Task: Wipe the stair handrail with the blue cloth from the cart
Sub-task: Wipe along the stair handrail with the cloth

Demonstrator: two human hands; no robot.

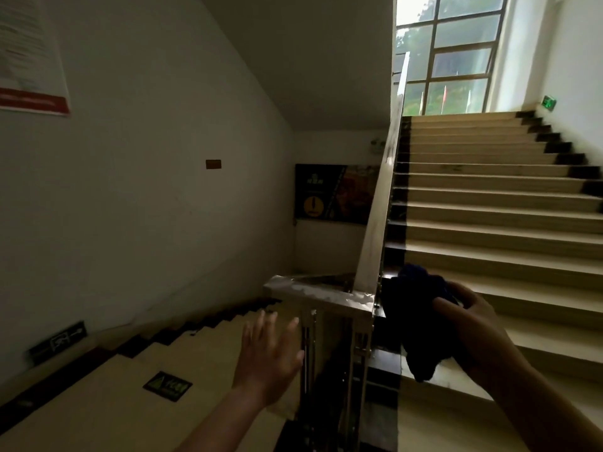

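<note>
The metal stair handrail (380,203) rises from a flat corner piece (313,290) at the landing up toward the window. My right hand (473,324) grips a bunched dark blue cloth (414,321), held just right of the rail's lower end, apart from it. The cloth hangs down below my fingers. My left hand (269,353) hovers with straight, spread fingers, holding nothing, left of and below the corner piece. The cart is not in view.
Stairs (496,203) climb on the right to a bright window (450,50). A second flight (137,363) descends at lower left along a white wall. Metal balusters (336,370) stand under the rail corner. A dark poster (332,194) hangs on the far wall.
</note>
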